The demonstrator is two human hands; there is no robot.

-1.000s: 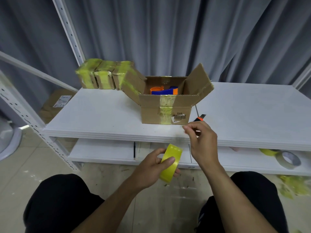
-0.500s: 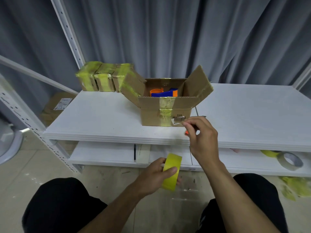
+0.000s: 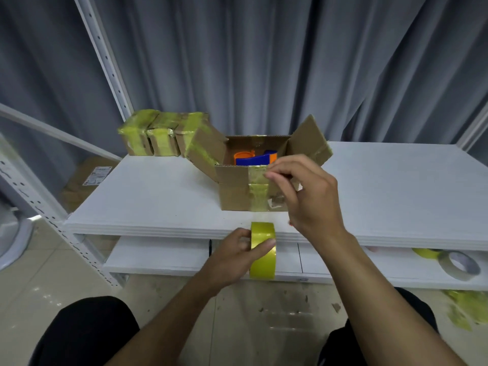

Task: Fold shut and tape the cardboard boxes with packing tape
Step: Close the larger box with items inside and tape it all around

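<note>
**Hidden / unclear:** R hand [image 3: 309,196] is seen from the back, set over the R part of the open box [image 3: 232,192] front. Its fingers are curled, w/ tips brought close at the yellow tape strip [image 3: 258,190] on the front flap. Whether anything is pinched btw. them cannot be told. The box label [image 3: 276,202] is half covered by that hand. Only an orange speck [image 3: 290,223] is seen below the hand, on the bench [image 3: 158,196]. Contents are partly masked by the front wall: an orange piece [image 3: 243,155] and a blue piece [image 3: 253,161], shapes not made out. Both forearms are cut off at the bottom edge.

**Positions:** L hand [image 3: 235,256] is wrapped round the tape roll [image 3: 262,253], thumb laid across its outer face. The roll is held on edge before the bench lip, at 6 o'clock of the box. The box stands on the bench, flaps not folded shut. Three taped boxes [image 3: 161,136] are lined up at 10 o'clock of it. Contact w/ its L flap cannot be judged. A second roll [image 3: 459,265] lies on the lower shelf [image 3: 158,257], at 4 o'clock of the box.

**Vs. 0.5 s ago:** R hand has been raised from the box's lower R corner to its front flap. The roll has been lifted up to the bench lip. The speck was seen 1 s ago as part of a longer dark object, now almost wholly covered.
</note>
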